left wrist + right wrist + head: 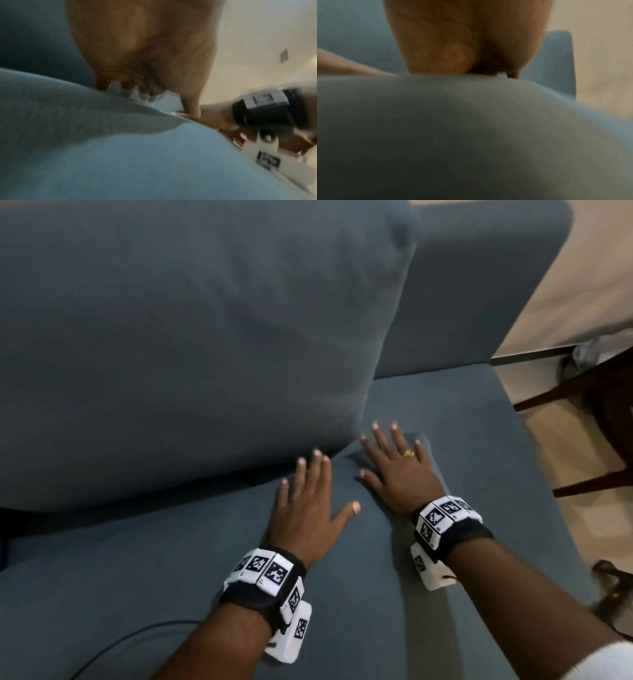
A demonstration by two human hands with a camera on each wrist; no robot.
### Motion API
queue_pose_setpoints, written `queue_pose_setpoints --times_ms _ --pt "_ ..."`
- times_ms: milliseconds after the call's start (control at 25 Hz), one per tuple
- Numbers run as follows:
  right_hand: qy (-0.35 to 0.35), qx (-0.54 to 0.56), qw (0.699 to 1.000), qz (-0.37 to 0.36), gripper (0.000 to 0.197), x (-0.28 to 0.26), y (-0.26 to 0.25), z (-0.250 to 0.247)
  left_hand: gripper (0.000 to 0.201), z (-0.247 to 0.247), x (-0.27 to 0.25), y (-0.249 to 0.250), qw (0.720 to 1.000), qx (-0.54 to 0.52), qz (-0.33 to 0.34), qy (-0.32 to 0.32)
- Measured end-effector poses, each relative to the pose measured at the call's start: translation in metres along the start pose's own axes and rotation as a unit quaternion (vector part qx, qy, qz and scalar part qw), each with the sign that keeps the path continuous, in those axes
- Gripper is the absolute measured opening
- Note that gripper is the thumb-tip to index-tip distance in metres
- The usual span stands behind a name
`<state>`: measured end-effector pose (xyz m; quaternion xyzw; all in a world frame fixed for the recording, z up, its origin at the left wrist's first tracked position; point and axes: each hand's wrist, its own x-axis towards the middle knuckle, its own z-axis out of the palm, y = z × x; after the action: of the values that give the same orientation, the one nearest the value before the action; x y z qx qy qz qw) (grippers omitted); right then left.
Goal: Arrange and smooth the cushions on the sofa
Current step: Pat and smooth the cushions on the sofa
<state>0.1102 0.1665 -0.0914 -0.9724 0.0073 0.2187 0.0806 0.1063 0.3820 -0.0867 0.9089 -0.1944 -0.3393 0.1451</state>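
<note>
A large blue-grey back cushion (191, 347) leans against the sofa back (472, 285) on the left. Below it lies the blue seat cushion (171, 577), whose far right corner bulges upward. My left hand (308, 501) lies flat on that cushion with fingers spread, fingertips at the back cushion's lower edge. My right hand (397, 463), a gold ring on one finger, presses flat on the raised corner beside it. Both wrist views are blurred, with the left palm (145, 47) and right palm (467, 37) over blue fabric.
A dark cable (113, 645) trails over the seat at the lower left. Right of the sofa is pale floor (582, 285) with dark wooden furniture legs (589, 392). A dark strap or bag (613, 587) lies by the sofa's right edge.
</note>
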Motion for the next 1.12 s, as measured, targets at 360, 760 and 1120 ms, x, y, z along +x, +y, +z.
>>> queue_pose_setpoints --times_ms 360,760,1120 --pt "-0.092 0.115 0.986 0.073 0.074 -0.004 0.075 0.004 0.094 0.018 0.029 0.051 0.993 0.085 0.05 -0.069" --pt "0.147 0.233 0.955 0.113 0.066 -0.066 0.042 0.015 0.071 0.024 -0.001 0.071 0.991 0.024 0.054 0.117" --pt "0.042 0.082 0.995 -0.024 0.077 -0.098 -0.004 0.029 0.066 0.056 -0.062 0.05 0.989 0.095 0.017 0.108"
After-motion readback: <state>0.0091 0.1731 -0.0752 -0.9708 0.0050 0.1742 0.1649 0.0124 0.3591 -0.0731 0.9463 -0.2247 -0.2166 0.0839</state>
